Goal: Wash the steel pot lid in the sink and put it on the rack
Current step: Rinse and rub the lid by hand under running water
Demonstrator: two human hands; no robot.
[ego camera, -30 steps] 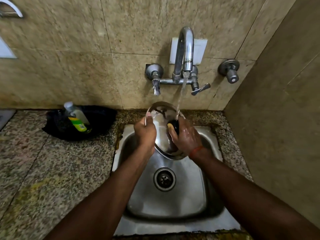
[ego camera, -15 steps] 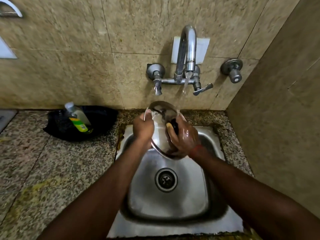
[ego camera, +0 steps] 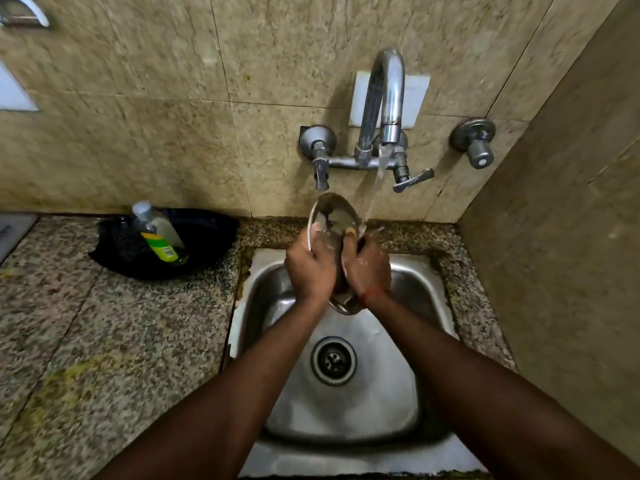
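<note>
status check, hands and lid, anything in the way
Left hand and right hand both gripping the lid, held on edge over the sink. Water running onto its right rim. Nothing in the way; no rack in view.

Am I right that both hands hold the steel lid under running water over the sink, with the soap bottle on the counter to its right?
Not quite: the head view shows the bottle on the counter left of the sink. The left hand and right hand do hold the steel lid under running water.

lid (ego camera: 330, 214) turned edge-on — hands closer together, water stream (ego camera: 374, 188) stronger
</note>
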